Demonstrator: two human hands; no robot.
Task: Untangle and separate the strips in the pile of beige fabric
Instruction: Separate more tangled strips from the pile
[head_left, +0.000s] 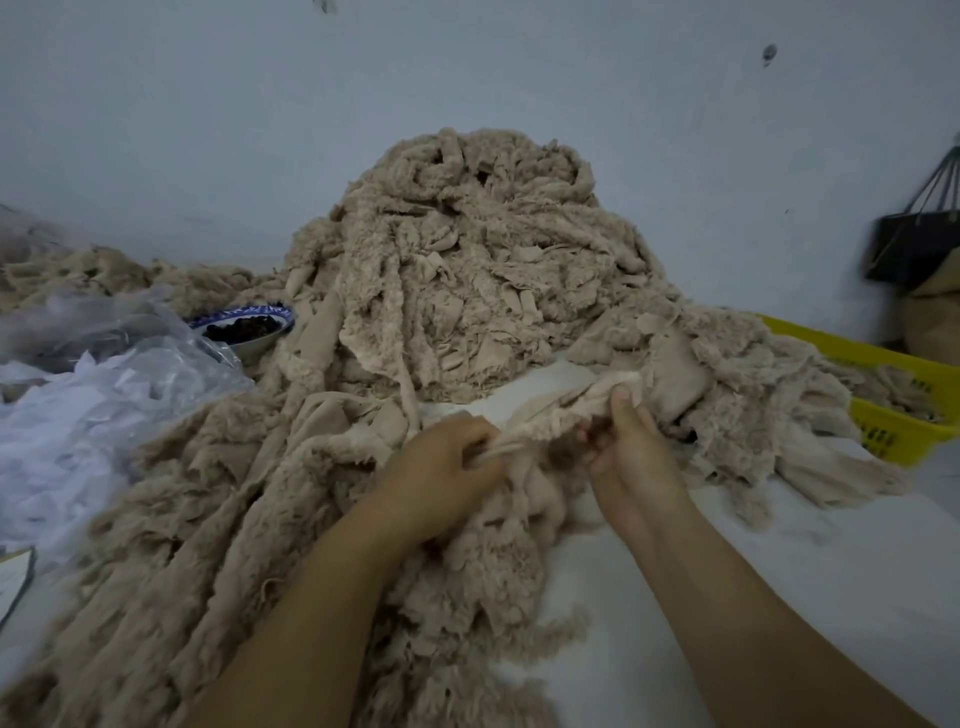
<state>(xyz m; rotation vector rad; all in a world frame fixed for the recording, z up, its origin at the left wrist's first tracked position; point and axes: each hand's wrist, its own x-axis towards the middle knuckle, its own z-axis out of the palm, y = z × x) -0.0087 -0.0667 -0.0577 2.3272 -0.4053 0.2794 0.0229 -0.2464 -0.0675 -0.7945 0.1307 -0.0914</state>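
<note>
Both hands gripped one beige strip (540, 410) at lower centre.
The left hand (441, 467) and right hand (631, 447) curled round it, close together — the pile of beige fabric (467, 270) rose just behind, mid-frame.

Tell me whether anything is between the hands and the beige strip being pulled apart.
Nothing visible does. The left hand and right hand both grip the strip directly, in front of the pile.

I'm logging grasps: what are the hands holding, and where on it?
One beige fabric strip, stretched between them: left hand pinches one part, right hand grips another, thumb on top.
</note>
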